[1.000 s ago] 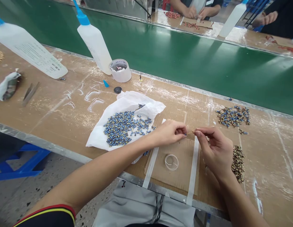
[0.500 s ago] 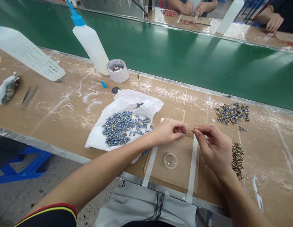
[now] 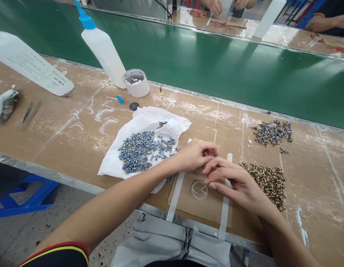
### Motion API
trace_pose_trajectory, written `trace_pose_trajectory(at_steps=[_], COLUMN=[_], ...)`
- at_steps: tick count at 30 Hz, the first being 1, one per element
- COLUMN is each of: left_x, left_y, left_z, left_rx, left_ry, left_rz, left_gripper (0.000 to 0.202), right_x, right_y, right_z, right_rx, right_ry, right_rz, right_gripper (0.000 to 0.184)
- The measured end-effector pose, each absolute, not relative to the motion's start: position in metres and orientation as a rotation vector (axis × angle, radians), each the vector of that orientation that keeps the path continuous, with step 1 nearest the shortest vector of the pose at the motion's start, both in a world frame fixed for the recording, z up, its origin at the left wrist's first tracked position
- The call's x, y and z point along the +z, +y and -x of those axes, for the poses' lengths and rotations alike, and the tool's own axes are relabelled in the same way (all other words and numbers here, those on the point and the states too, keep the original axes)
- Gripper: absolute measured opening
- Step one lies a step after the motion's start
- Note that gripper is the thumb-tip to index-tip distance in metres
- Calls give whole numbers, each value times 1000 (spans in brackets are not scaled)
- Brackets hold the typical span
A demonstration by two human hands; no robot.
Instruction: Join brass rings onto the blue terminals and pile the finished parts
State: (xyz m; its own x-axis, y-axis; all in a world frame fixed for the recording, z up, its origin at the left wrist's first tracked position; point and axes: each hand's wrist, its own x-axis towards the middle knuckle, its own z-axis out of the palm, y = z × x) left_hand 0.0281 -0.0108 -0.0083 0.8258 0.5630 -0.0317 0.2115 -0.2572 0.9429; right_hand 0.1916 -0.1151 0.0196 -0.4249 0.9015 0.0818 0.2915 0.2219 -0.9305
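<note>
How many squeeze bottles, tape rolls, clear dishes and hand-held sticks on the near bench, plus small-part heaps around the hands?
Squeeze bottles: 2
Tape rolls: 1
Clear dishes: 1
Hand-held sticks: 1
Small-part heaps: 3
Total: 8

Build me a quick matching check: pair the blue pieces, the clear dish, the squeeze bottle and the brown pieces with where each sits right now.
1 blue pieces
2 clear dish
3 squeeze bottle
4 brown pieces

a beside the white roll, near the green belt
b under the thin stick held by the right hand
c on the white sheet
d on the bench, right of the right hand

Pairs: 1-c; 2-b; 3-a; 4-d
</note>
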Motion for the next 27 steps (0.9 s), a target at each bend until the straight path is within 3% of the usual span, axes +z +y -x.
trace_pose_trajectory(at_steps=[9, 14, 17, 21, 27], left_x=[-10, -8, -7, -9, -6], left_y=[-10, -9, -8, -8, -9], left_z=[-28, -27, -28, -29, -30], left_rx=[388, 362, 362, 382, 358], left_ry=[637, 645, 637, 666, 687], left_rz=[-1833, -1817, -1824, -1842, -1834], left_gripper=[11, 12, 11, 9, 9], right_x=[13, 19, 24, 23, 11], right_y=[-113, -112, -111, -112, -109], right_z=[-183, -193, -222, -275, -292], right_rx=[1258, 1271, 1124, 623, 746], right_ry=[-1923, -1807, -1785, -1705, -1904], right_rz=[1102, 1173, 1350, 1918, 1975], right_gripper=[14, 26, 26, 20, 16])
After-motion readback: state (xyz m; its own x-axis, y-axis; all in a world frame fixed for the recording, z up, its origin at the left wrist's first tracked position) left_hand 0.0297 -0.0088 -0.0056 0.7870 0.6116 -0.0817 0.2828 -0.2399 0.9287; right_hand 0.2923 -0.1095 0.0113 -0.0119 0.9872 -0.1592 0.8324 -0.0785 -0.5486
